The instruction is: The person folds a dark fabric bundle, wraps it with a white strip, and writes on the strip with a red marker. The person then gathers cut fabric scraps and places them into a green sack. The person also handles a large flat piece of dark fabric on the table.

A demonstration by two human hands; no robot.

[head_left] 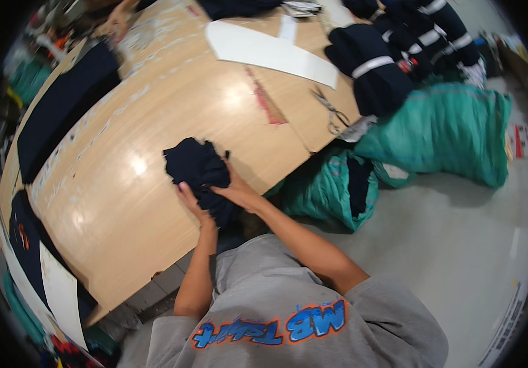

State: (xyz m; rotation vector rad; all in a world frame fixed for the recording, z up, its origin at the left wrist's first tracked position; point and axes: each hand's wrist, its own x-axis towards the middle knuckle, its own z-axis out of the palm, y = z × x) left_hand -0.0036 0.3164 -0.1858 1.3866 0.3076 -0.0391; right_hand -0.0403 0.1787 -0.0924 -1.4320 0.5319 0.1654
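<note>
the left hand [194, 206] and right hand [237, 189] gripped dark cloth [194, 162] at the table's [104, 227] near edge; it looked bunched up, but not tied.

The person wears a loose grey T-shirt [245, 264] with wide short sleeves [399, 306]. Across its chest runs slanted lettering [322, 322] in bright blue, edged with orange. Left hand [194, 202] and right hand [238, 189] are bare.

Brt, glare on tbl [101, 214], fisheye dist.
</note>
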